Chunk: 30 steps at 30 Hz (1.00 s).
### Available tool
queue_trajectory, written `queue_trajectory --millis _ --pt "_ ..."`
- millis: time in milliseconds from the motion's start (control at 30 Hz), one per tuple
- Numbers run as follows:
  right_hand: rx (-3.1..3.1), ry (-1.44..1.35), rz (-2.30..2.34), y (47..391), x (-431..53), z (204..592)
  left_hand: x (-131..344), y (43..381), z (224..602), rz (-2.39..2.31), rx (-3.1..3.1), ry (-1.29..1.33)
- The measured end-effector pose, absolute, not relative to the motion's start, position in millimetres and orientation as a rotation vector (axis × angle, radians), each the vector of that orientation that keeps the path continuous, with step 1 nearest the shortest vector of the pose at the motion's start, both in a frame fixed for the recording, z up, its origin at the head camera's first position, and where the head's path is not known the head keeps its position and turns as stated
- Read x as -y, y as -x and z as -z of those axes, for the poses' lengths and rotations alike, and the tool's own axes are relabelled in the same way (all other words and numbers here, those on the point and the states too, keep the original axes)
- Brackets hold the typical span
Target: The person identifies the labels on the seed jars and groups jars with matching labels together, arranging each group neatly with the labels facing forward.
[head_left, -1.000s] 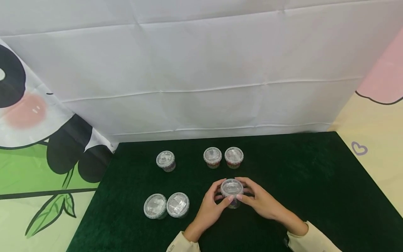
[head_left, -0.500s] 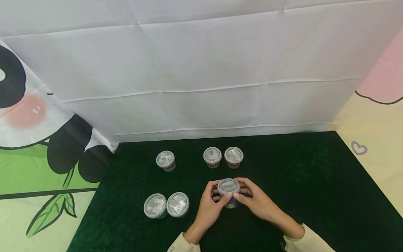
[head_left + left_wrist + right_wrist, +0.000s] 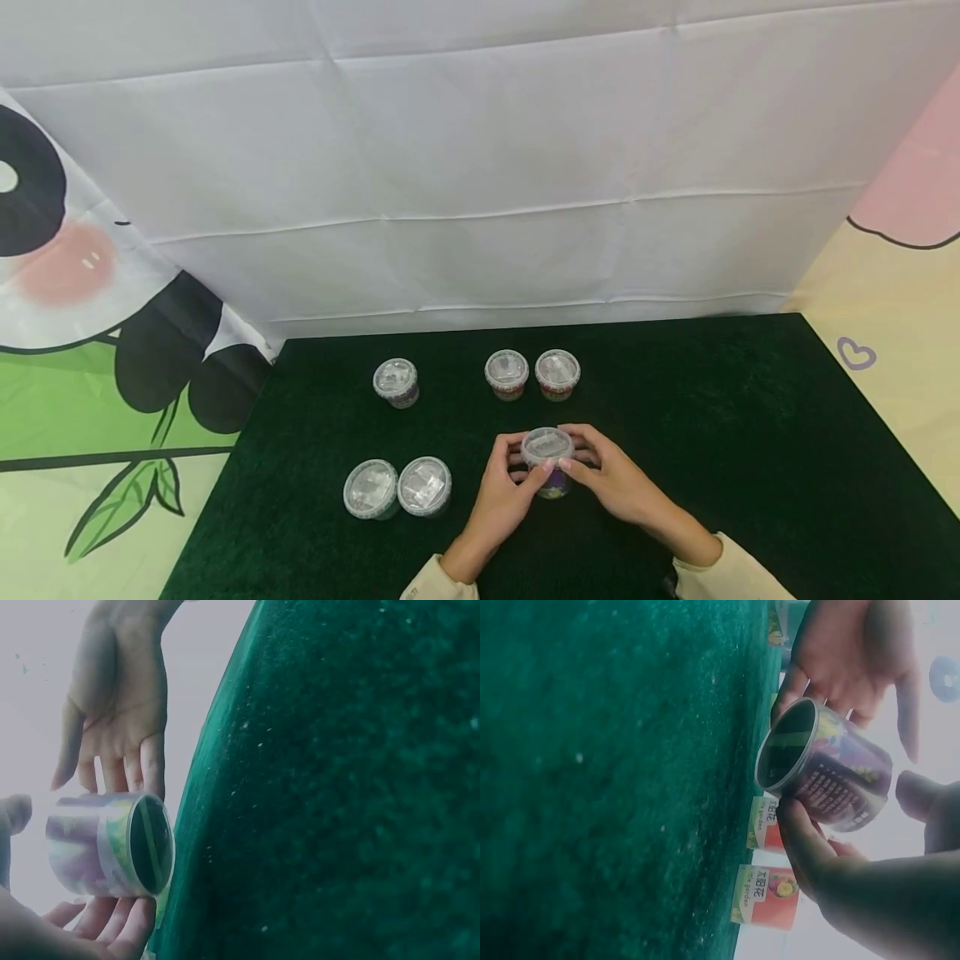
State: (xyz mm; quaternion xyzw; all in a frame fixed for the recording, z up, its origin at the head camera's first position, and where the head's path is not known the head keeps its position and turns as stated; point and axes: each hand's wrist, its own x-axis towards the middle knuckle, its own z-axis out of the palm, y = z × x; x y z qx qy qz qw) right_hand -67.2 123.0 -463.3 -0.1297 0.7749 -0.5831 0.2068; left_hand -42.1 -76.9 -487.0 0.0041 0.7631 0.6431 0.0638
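Note:
Between my two hands is a small clear plastic cup (image 3: 556, 481) with a transparent lid and a purple printed label. My left hand (image 3: 498, 496) grips it from the left and my right hand (image 3: 618, 483) from the right, both thumbs at the near side by the lid. In the left wrist view the bottom of the cup (image 3: 79, 851) shows, off the green cloth. White printed text is visible on the label of the cup (image 3: 840, 776) in the right wrist view. What is inside is hidden by the label and dark bottom.
Two lidded cups (image 3: 506, 375) with red labels stand side by side behind my hands. A single lidded cup (image 3: 396, 382) is at the back left. Two more lidded cups (image 3: 424, 486) sit left of my left hand. Dark green cloth (image 3: 720, 417) covers the table, with a white curtain behind.
The held cup has shifted slightly left, and more of its purple label faces the head camera. Both hands keep their grip. The other cups stay in place.

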Motion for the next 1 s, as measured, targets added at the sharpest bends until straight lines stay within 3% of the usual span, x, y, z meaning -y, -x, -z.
queue_trajectory --millis 433,1000 --pt "-2.015 0.389 1.639 72 -136 459 86 45 484 -1.958 -2.173 -0.16" --pt "-2.091 0.326 1.673 63 -124 456 82 42 481 -1.996 -2.267 -0.054"
